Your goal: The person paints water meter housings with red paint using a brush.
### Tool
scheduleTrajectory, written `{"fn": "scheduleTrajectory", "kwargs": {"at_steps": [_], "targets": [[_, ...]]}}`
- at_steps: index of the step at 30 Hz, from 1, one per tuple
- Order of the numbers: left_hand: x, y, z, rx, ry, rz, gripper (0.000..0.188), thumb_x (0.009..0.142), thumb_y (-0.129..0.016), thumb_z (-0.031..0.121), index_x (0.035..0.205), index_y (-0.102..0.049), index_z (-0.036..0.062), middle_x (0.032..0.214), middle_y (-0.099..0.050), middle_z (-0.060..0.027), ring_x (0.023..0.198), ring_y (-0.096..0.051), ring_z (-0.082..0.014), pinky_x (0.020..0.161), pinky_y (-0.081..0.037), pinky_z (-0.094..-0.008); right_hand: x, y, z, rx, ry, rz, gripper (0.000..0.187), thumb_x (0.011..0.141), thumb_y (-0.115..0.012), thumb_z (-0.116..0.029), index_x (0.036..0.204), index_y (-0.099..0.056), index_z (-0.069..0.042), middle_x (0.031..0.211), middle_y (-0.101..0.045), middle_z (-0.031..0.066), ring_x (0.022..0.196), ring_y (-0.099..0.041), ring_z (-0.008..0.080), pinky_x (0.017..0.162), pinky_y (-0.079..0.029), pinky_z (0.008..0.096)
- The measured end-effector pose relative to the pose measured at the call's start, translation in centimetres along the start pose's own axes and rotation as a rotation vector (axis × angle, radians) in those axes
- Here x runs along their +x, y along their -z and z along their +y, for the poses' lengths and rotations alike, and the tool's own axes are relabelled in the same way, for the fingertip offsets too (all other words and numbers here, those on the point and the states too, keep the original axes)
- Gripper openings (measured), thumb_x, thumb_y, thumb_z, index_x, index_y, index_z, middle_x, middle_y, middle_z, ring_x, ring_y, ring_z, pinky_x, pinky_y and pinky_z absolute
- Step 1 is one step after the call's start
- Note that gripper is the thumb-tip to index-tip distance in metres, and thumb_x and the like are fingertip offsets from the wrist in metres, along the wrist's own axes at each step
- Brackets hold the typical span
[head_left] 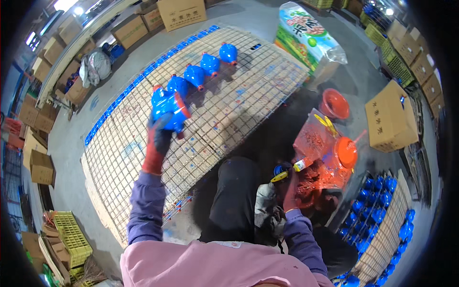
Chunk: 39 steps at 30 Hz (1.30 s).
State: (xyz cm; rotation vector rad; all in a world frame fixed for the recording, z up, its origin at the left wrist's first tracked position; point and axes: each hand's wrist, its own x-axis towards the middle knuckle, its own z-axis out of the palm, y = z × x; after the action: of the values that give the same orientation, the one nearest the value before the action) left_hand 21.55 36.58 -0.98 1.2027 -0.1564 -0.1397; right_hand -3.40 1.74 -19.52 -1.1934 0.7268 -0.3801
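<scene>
In my gloved left hand (pixel 160 141), a glossy blue metal housing (pixel 168 111) with red-painted ends is gripped at its near side, over the wire rack (pixel 224 115). Behind it, a row of similar blue housings (pixel 194 76) with red tips stands on the rack. My right hand (pixel 289 187), also gloved, is closed around a paintbrush (pixel 279 177) with a yellow handle, low beside my right knee. Its fingers are partly hidden. Close to that hand is a red-smeared paint container (pixel 313 138) with an orange-red round lid or bowl (pixel 345 152).
A red bucket (pixel 334 104) and a tall printed bag (pixel 308 40) stand beyond the paint. An open cardboard box (pixel 391 117) sits at right. Another rack (pixel 382 234) of blue parts lies lower right. Yellow crates (pixel 71 234) are at lower left.
</scene>
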Motion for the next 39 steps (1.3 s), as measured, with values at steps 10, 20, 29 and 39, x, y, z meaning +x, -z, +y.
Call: {"fn": "scheduleTrajectory", "kwargs": {"at_steps": [10,20,29,39], "targets": [[6.5,21.9,-2.6,0.721,-0.229,0.384,0.074,0.076,-0.080,0.008,0.139,-0.043,-0.0037,0.122,-0.060,-0.0137,0.103,-0.063,-0.0227,0.090,-0.052,-0.0345,1.2,-0.1,6.4,-0.756,0.245,-0.104,0.045,0.077,-0.075,-0.010,0.120,-0.063,-0.009,0.118,-0.065,0.0133,0.115,-0.062,0.0280,0.095,-0.050,0.0381],[16.5,29.9,-4.6,1.355,-0.274,0.254,0.082,0.085,-0.071,0.053,0.141,-0.048,-0.0024,0.134,-0.057,-0.0240,0.118,-0.059,-0.0318,0.101,-0.046,-0.0412,-6.8,3.2,-7.6,-1.208,0.555,-0.022,0.063,0.076,-0.075,-0.024,0.135,-0.052,-0.021,0.143,-0.046,0.0123,0.133,-0.043,0.0378,0.111,-0.030,0.0511],[14.4,15.4,-3.3,1.161,-0.664,-0.133,0.066,0.093,-0.063,0.041,0.142,-0.048,-0.0013,0.137,-0.054,-0.0253,0.126,-0.055,-0.0304,0.107,-0.042,-0.0399,-25.2,21.3,-21.6,-1.730,0.598,0.876,0.041,0.069,-0.073,-0.018,0.110,-0.067,-0.017,0.079,-0.058,0.0105,0.078,-0.058,0.0313,0.069,-0.045,0.0432],[-4.5,-13.5,-1.8,0.420,-0.251,-0.503,0.045,0.103,-0.043,0.028,0.138,-0.051,-0.0003,0.139,-0.054,-0.0153,0.126,-0.053,-0.0277,0.105,-0.044,-0.0429,-39.0,33.2,-13.3,-1.820,0.021,0.949,0.032,0.078,-0.069,-0.019,0.110,-0.062,-0.019,0.087,-0.062,0.0107,0.066,-0.067,0.0296,0.054,-0.052,0.0420]]}}
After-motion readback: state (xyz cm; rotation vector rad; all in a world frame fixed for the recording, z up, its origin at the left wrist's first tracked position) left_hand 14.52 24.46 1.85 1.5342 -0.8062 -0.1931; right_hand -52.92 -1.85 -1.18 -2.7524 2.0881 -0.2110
